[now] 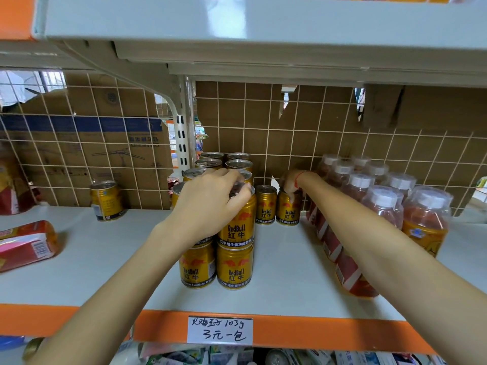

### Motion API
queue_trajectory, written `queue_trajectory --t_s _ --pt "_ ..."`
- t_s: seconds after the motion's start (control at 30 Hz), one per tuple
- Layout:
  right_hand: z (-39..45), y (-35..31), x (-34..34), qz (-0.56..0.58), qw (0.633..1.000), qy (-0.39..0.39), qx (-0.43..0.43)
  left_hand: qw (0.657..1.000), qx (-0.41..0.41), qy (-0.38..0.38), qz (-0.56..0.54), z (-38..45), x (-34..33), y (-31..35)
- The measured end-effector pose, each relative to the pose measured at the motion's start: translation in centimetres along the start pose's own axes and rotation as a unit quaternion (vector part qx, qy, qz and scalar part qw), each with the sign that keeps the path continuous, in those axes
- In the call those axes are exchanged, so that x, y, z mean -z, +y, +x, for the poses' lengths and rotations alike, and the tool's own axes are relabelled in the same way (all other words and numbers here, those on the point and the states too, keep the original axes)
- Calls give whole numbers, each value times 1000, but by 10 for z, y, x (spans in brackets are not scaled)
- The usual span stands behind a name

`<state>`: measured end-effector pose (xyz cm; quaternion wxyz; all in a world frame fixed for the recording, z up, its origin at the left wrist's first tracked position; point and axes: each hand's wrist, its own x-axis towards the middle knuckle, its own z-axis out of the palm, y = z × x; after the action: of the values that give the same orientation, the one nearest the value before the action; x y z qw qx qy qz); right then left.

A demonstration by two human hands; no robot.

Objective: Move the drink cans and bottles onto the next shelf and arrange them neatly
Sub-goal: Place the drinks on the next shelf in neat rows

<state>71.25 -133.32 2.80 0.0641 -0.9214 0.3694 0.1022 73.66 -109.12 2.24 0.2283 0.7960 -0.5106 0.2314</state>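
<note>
Gold Red Bull cans stand stacked two high in two rows on the white shelf. My left hand grips the top of the front upper can of the stack. My right hand reaches to the back and holds the top of a single gold can, which stands beside another single can near the wire grid. One more gold can stands alone at the back left. Bottles of reddish drink with white caps stand in rows on the right.
A wire grid backed with cardboard closes the rear of the shelf. A red snack packet lies at the left edge. The upper shelf hangs low overhead. An orange front rail carries a handwritten price label.
</note>
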Motion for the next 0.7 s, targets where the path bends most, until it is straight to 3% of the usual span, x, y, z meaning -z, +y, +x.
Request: queue_trajectory --t_s 0.23,0.4,0.7 --pt "-19 3 -8 53 998 24 -7 1000 -2 10 12 0 -2 1" --pt "-43 -2 -8 110 987 112 22 1000 -1 -7 11 1 3 2" --pt "-100 -12 -16 144 968 188 85 997 23 -63 -30 0 19 6"
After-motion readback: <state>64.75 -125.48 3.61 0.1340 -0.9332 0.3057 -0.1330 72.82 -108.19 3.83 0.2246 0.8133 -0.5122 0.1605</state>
